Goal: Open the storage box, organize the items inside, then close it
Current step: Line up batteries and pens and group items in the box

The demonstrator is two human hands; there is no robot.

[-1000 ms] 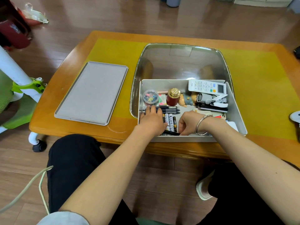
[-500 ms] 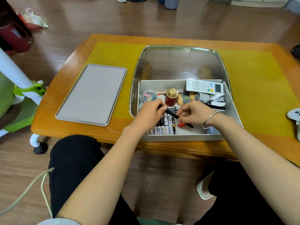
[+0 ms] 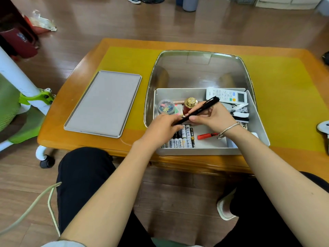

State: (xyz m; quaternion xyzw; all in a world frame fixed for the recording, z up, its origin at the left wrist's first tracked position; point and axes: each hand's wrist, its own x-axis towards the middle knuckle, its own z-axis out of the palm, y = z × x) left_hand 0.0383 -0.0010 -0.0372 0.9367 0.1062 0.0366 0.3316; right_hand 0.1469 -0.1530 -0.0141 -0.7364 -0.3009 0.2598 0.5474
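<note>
The grey storage box (image 3: pixel 256 122) stands open at the table's near edge, its flat lid (image 3: pixel 105 102) lying to the left. A black pen (image 3: pixel 201 108) is lifted above the box, tilted up to the right. My left hand (image 3: pixel 160 129) pinches its lower end and my right hand (image 3: pixel 211 118) grips its middle. Inside the box lie a row of batteries (image 3: pixel 183 139), a red marker (image 3: pixel 207 136), a jar of coloured clips (image 3: pixel 166 106), a gold-capped bottle (image 3: pixel 190 103), a white remote (image 3: pixel 226 95) and a stapler (image 3: pixel 240 113).
The box sits partly on a shiny metal tray (image 3: pixel 199 68) over a yellow mat (image 3: pixel 284 97) on the wooden table (image 3: pixel 85 68). A green and white chair (image 3: pixel 21 104) stands to the left. A white object (image 3: pixel 323 126) lies at the right edge.
Both hands rose from the box's near part, lifting the black pen; it now points up to the right. The red marker and batteries became uncovered.
</note>
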